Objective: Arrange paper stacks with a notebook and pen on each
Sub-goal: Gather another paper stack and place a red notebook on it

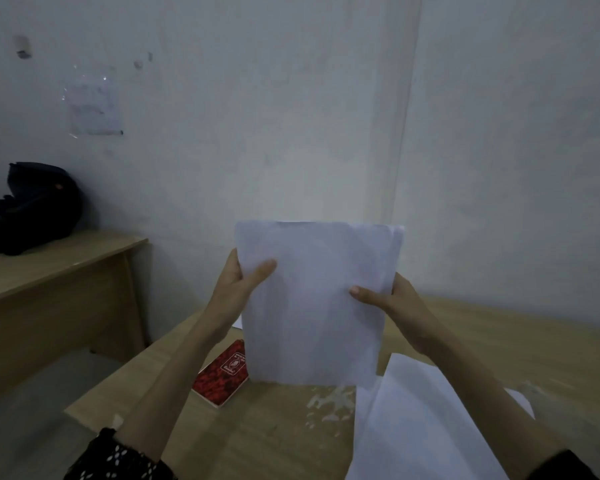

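Observation:
I hold a stack of white paper upright above the wooden table. My left hand grips its left edge, thumb on the front. My right hand grips the right edge the same way. A red patterned notebook lies flat on the table, left of and below the held stack. More loose white sheets lie spread on the table at the right, under my right forearm. A corner of another sheet shows behind my left wrist. No pen is visible.
A second wooden desk stands at the left with a dark bag on it. A gap of floor separates the two tables. A pale wall rises close behind. White scuffs mark the tabletop.

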